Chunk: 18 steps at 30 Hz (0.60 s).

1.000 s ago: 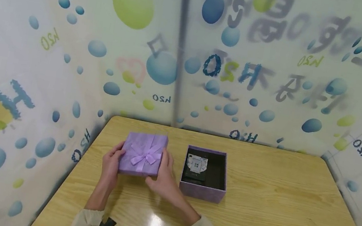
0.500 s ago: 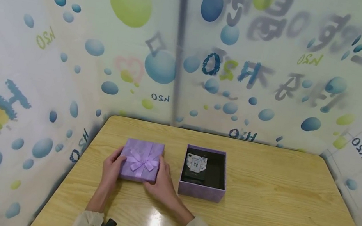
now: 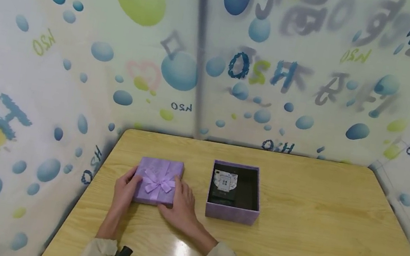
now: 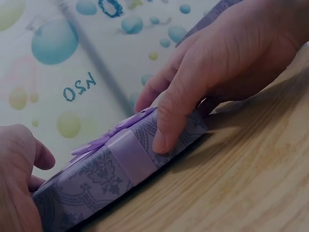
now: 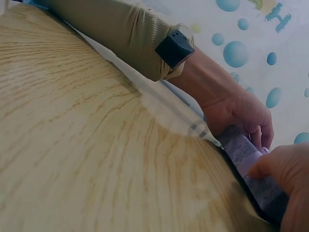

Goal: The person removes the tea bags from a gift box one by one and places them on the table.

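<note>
A purple gift box lid with a lilac ribbon bow lies flat on the table, bow side up. My left hand grips its left edge. At the right edge, my right hand holds on, its thumb against the near side and its fingers by the right side and top. The left wrist view shows the lid's patterned side between both hands. To the right stands the uncovered purple box base, dark inside, with a white printed card in its left part.
The wooden table reaches back to a wall printed with blue and green dots. Another wall rises along its left side. Black wrist cameras sit at the sleeve cuffs.
Both hands have brought the lid down and toward me, from a raised, slightly tilted position to flat on the table. The view has also shifted slightly; the box base stays put.
</note>
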Each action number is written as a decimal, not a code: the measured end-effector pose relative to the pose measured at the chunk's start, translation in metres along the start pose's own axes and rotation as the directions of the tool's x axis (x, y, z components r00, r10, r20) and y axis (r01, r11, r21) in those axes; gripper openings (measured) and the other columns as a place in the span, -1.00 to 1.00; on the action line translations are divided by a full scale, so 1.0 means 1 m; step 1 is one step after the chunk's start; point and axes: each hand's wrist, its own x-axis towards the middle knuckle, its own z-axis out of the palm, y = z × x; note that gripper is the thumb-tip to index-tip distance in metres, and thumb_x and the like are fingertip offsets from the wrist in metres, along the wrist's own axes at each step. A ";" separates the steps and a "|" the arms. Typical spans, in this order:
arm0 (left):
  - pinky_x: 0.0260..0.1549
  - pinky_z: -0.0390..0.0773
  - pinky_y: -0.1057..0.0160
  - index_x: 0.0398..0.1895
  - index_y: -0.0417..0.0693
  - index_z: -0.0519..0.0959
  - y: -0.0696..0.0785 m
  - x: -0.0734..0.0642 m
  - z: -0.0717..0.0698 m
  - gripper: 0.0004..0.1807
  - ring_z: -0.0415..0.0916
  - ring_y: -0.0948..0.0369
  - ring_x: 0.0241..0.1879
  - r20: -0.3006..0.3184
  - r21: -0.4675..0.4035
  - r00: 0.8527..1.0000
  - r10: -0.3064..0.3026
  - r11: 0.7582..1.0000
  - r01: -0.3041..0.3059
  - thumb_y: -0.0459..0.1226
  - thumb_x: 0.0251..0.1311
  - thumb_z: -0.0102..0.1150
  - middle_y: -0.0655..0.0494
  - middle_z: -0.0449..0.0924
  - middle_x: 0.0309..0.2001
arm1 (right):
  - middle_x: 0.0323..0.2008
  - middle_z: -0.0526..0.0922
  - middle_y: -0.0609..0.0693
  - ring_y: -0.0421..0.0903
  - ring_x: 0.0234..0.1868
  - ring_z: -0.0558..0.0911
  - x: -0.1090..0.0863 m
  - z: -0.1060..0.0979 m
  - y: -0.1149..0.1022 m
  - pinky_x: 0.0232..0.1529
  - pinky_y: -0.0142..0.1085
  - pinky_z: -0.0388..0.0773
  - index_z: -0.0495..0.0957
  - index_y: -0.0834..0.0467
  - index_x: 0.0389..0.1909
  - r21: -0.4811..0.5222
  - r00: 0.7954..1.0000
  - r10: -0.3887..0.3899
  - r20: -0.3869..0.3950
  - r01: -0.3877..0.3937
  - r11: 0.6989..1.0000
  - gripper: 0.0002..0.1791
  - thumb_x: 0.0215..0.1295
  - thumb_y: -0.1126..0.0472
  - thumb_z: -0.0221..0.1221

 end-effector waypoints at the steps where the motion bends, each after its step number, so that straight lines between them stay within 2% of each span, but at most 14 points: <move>1: 0.47 0.19 0.11 0.50 -0.29 0.38 0.000 0.000 -0.001 -0.41 0.23 0.03 0.51 -0.003 -0.006 1.000 -0.004 1.000 0.004 -0.35 0.42 0.04 -0.21 0.36 0.49 | 0.47 0.28 0.29 0.21 0.46 0.28 0.000 0.001 0.000 0.44 0.20 0.19 0.01 0.14 0.66 -0.006 1.000 0.002 0.005 -0.002 1.000 0.13 0.15 -0.02 0.40; 5: 0.50 0.14 0.03 0.50 -0.29 0.39 -0.002 -0.001 -0.003 -0.43 0.21 0.03 0.52 -0.009 -0.006 1.000 -0.005 1.000 0.005 -0.33 0.45 0.01 -0.20 0.37 0.49 | 0.50 0.24 0.28 0.21 0.47 0.22 -0.001 0.001 -0.002 0.43 0.22 0.12 -0.03 0.10 0.68 0.001 0.999 0.010 0.037 -0.010 1.000 0.13 0.18 -0.02 0.36; 11: 0.48 0.18 0.02 0.50 -0.29 0.39 -0.003 -0.002 -0.004 -0.44 0.24 0.03 0.50 -0.011 0.026 1.000 0.021 0.999 -0.020 -0.35 0.47 -0.01 -0.22 0.39 0.48 | 0.51 0.24 0.25 0.20 0.46 0.22 -0.002 -0.002 -0.004 0.43 0.22 0.10 0.01 0.12 0.66 -0.014 0.999 0.003 0.045 -0.003 1.000 0.09 0.19 -0.04 0.35; 15: 0.44 0.21 0.06 0.47 -0.31 0.42 0.001 -0.004 -0.004 -0.46 0.27 0.02 0.48 -0.034 0.024 0.999 0.004 1.000 -0.003 -0.36 0.45 -0.05 -0.23 0.41 0.46 | 0.53 0.20 0.25 0.20 0.46 0.23 -0.003 -0.003 -0.004 0.45 0.18 0.13 0.00 0.13 0.66 -0.036 0.999 0.005 0.050 -0.003 0.999 0.09 0.17 0.04 0.34; 18: 0.37 0.27 0.10 0.43 -0.35 0.46 0.006 -0.006 -0.004 -0.47 0.32 0.00 0.44 -0.073 0.025 0.997 -0.002 1.000 0.004 -0.36 0.45 -0.09 -0.27 0.46 0.41 | 0.53 0.19 0.26 0.21 0.44 0.26 -0.004 -0.006 -0.005 0.47 0.14 0.18 0.01 0.16 0.65 -0.060 0.999 0.001 0.046 0.001 0.998 0.08 0.14 0.10 0.34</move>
